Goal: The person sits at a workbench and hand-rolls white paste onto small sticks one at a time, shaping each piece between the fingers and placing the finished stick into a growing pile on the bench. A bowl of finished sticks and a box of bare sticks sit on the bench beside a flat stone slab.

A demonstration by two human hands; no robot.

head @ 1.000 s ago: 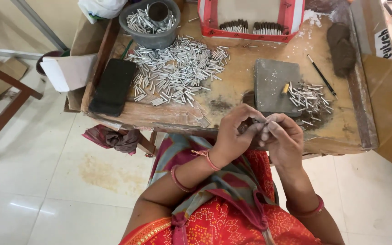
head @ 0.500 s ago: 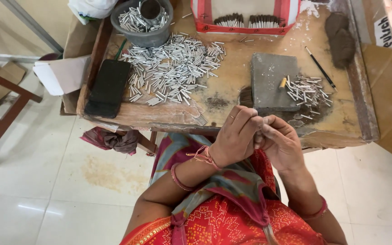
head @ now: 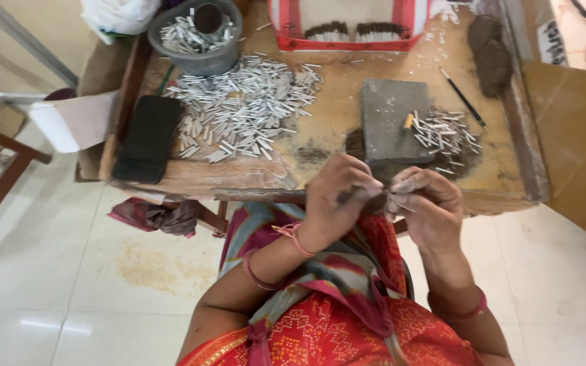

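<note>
Both hands have shifted slightly lower and rightward against the low wooden work table [head: 320, 177] since half a second ago, while their pinch looks unchanged. Only the head view shows the scene. The left hand [head: 337, 200] is curled nearly closed, fingertips pressed to a small thin silvery tube [head: 382, 196] held just in front of the table's near edge. The right hand [head: 425, 207] meets it from the other side, fingers bent and tips pinched on the same piece; most of that tube is hidden between the fingers, so its full shape is hard to make out.

A round grey plastic bowl [head: 198, 61] stands at the table's far left, holding a loose heap of short silver tubes and a dark cup-like thing. Beside it a wide spread of silver tubes [head: 245, 105] lies on the wood. A red-and-white box [head: 347, 42], cut off by the top edge, holds two bundles of dark sticks. A grey square stone slab [head: 391, 118] sits near the hands, with a smaller pile of silver tubes [head: 445, 132] just right of it. A black rectangular pad [head: 147, 139] lies at the left edge.
</note>
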